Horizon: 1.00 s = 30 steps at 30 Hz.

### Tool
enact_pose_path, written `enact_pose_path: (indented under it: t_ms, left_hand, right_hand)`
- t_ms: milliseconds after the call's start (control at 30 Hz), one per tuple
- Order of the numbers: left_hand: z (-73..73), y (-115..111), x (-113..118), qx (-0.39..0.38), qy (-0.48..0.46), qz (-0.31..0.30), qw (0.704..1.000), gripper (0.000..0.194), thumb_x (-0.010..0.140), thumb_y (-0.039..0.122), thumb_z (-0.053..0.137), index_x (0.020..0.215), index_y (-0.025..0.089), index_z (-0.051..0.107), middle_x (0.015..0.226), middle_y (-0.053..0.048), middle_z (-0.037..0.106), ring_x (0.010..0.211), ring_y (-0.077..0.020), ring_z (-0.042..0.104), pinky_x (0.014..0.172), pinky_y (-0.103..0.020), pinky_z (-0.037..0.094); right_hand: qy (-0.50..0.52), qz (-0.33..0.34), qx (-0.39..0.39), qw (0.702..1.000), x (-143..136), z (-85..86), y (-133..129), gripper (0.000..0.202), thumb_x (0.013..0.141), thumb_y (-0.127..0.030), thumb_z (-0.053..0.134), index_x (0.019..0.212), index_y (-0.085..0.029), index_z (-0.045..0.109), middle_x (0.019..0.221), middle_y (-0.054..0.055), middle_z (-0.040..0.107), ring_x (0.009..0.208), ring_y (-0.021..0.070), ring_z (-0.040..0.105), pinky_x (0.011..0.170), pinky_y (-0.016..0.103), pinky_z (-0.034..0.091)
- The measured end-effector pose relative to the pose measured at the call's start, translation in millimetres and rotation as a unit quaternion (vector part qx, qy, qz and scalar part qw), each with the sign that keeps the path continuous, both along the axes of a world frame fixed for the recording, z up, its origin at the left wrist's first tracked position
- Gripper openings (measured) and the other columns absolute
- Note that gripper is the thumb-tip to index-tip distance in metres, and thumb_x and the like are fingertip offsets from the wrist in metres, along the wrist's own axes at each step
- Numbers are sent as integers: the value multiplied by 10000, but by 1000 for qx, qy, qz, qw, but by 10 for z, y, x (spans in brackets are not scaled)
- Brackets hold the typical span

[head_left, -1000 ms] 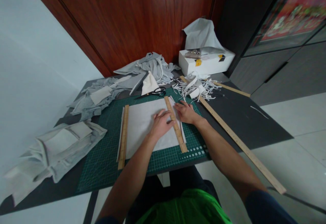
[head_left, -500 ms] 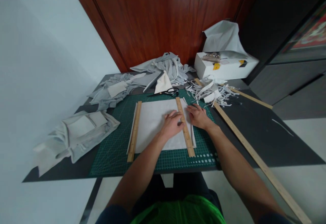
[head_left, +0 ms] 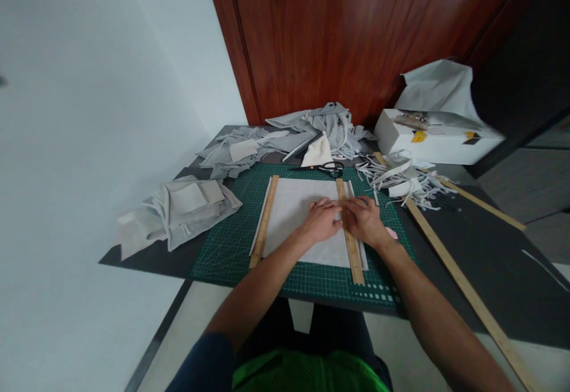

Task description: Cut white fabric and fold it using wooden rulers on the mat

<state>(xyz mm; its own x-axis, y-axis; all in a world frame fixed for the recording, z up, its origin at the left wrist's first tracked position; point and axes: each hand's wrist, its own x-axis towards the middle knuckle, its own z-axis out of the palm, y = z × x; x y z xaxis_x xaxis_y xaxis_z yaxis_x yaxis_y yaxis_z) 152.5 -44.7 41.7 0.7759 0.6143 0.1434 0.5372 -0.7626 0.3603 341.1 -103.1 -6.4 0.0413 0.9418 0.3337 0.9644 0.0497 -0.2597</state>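
Observation:
A pale cloth (head_left: 289, 208) lies flat on the green cutting mat (head_left: 222, 249). One wooden ruler (head_left: 266, 223) rests along its left side, another, the right ruler (head_left: 353, 255), along its right side. My left hand (head_left: 321, 220) lies on the cloth with its fingertips at the right ruler's left edge, fingers bent. From the other side, my right hand (head_left: 363, 218) rests over that ruler, its fingertips near those of my left hand. Whether either hand grips the ruler or only presses it is not clear. Black scissors (head_left: 332, 169) lie beyond the cloth.
Folded grey cloths (head_left: 191, 205) lie left, and heaped fabric (head_left: 332, 125) lies at the back. Cut strips (head_left: 401, 175), a white box (head_left: 439, 139) and a long wooden ruler (head_left: 458, 279) are on the right. A red-brown door stands behind.
My right hand has moved left from the cloth's right edge onto the right ruler, close to my left hand. The camera view has shifted, so the table appears farther right.

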Motion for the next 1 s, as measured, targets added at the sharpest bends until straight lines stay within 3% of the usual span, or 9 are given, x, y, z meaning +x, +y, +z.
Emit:
enact_pose_path:
  t_ms: [167, 267, 433, 733, 867, 1000]
  left_hand:
    - [147, 176, -435, 1, 18, 72, 997, 333, 955, 225, 639, 1263, 165, 749, 1324, -139, 761, 1268, -308, 677, 1157, -471, 491]
    - [118, 322, -734, 10, 37, 142, 989, 328, 957, 197, 613, 1244, 147, 763, 1283, -144, 774, 1227, -289, 703, 1141, -422, 509]
    - [6, 460, -1087, 38, 53, 193, 979, 289, 957, 176, 586, 1164, 144, 785, 1228, -142, 765, 1212, -261, 700, 1168, -368, 483]
    - [-100, 611, -1313, 66, 49, 233, 969, 319, 942, 124, 540, 1152, 127, 780, 1223, -161, 748, 1216, -285, 676, 1153, -387, 476]
    - [-96, 673, -1412, 59, 45, 228, 971, 373, 923, 101, 536, 1216, 114, 767, 1271, -173, 748, 1219, -296, 676, 1154, -404, 469]
    - [-83, 716, -1517, 51, 56, 212, 974, 352, 912, 87, 537, 1157, 150, 782, 1232, -147, 764, 1209, -282, 685, 1152, -412, 469]
  right_hand:
    - [-17, 19, -23, 999, -181, 71, -9, 336, 993, -195, 489, 1157, -125, 774, 1141, 167, 739, 1124, 321, 571, 1042, 431, 400]
    - [-50, -7, -43, 998, -274, 136, -16, 315, 997, -224, 504, 1150, -109, 755, 1148, 182, 708, 1098, 310, 586, 1039, 401, 412]
    - [-57, -71, -79, 993, -352, 210, 0, 386, 997, -299, 560, 1286, -74, 683, 1180, 204, 697, 1126, 310, 632, 1032, 383, 456]
    - [-34, -181, -128, 975, -373, 255, 118, 381, 940, -200, 571, 1269, -23, 644, 1155, 256, 729, 1035, 302, 762, 915, 350, 560]
    - [-49, -202, -123, 970, -341, 250, 92, 313, 957, -165, 517, 1181, -24, 685, 1084, 262, 748, 1019, 310, 776, 892, 352, 574]
    - [-58, -209, -125, 968, -289, 249, 49, 301, 985, -187, 514, 1159, -34, 707, 1068, 258, 747, 1008, 313, 775, 891, 355, 574]
